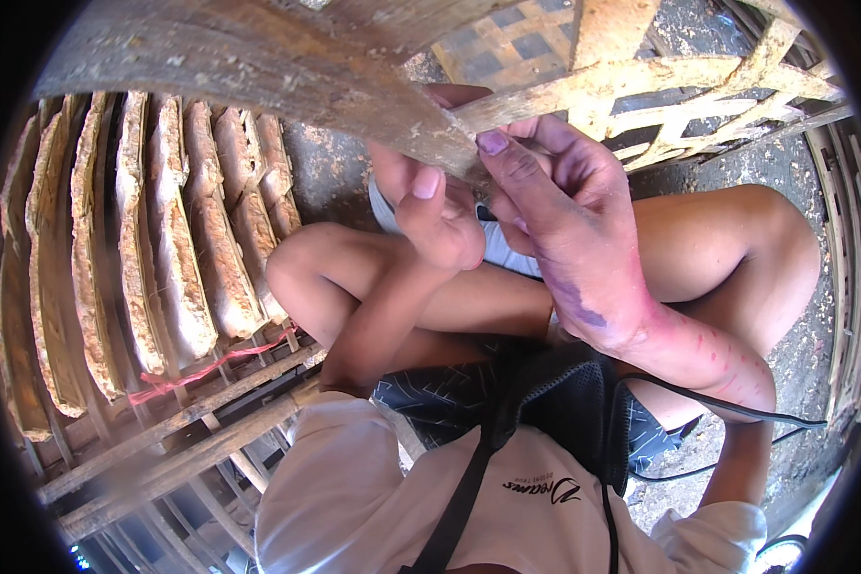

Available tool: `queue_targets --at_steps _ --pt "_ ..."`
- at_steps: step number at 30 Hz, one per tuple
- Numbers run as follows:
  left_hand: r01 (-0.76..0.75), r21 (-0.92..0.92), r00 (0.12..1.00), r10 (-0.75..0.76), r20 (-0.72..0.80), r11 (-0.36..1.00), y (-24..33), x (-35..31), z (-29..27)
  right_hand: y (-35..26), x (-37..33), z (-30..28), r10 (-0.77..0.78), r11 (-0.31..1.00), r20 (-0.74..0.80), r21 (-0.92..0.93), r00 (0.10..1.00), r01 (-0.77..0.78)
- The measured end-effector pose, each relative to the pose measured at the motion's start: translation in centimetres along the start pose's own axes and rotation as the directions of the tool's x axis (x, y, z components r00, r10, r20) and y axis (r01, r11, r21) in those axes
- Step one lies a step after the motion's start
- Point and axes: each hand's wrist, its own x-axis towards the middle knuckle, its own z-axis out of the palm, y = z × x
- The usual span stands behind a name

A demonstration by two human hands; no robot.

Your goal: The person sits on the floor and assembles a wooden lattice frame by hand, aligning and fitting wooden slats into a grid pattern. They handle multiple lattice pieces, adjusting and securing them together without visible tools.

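Observation:
A weathered wooden board [258,81] slants down from the upper left to a narrow end in front of my lap. My left hand [435,215] curls round that end from below, its thumb in front and some fingers hidden behind the wood. At the board's right edge my right hand [569,201] is closed, with thumb and fingertips pinching. Purple stains mark its thumbnail and the skin near the wrist. A pale bamboo lattice [679,81] of crossing strips begins just beside the right thumb. Whether those fingers also grip a lattice strip is hidden.
On the left stands a row of several curved slats with crusted, rough edges [167,230]. A pink string [201,368] crosses their lower ends above bamboo poles [177,421]. My bent legs [727,239] lie under my hands. A black strap and cable [717,397] hang from my chest.

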Motion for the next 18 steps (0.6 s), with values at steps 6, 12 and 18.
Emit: queue_targets --at_steps 6,12,18 --pt "0.026 -0.048 1.0 -0.027 -0.015 0.998 -0.3 -0.7 0.4 1.3 0.1 1.0 -0.17 0.942 -0.086 -0.306 0.982 0.137" --pt "0.029 -0.099 0.997 -0.036 -0.072 0.995 -0.9 -1.3 0.1 3.5 -0.3 0.0 -0.291 0.894 -0.081 -0.377 0.953 0.241" --pt "0.054 0.06 0.994 -0.06 0.088 0.997 0.1 -0.3 0.0 1.1 -0.5 -2.5 -0.305 0.716 0.196 -0.598 0.932 0.36"
